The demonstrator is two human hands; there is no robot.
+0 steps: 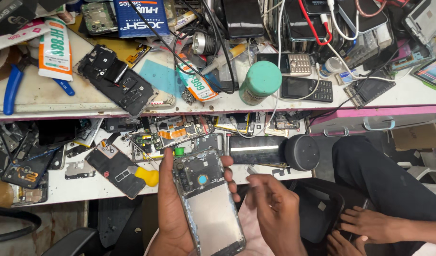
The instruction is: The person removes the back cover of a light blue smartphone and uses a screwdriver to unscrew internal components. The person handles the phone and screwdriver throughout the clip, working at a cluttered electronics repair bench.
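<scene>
My left hand grips an opened smartphone from below, its back cover off, showing a metal plate and a round blue-ringed part near the top. The phone points away from me over the edge of the lower shelf. My right hand hovers just right of the phone with fingers curled, pinching a small thin metal tool whose tip sticks out toward the shelf. Thumb and fingers of the left hand wrap both long edges of the phone.
The lower shelf holds several dismantled phones, circuit boards, a yellow-handled tool and a round black speaker. The upper bench carries a green-capped bottle, keypad phones, blue pliers, cables. Another person's leg and hands are at right.
</scene>
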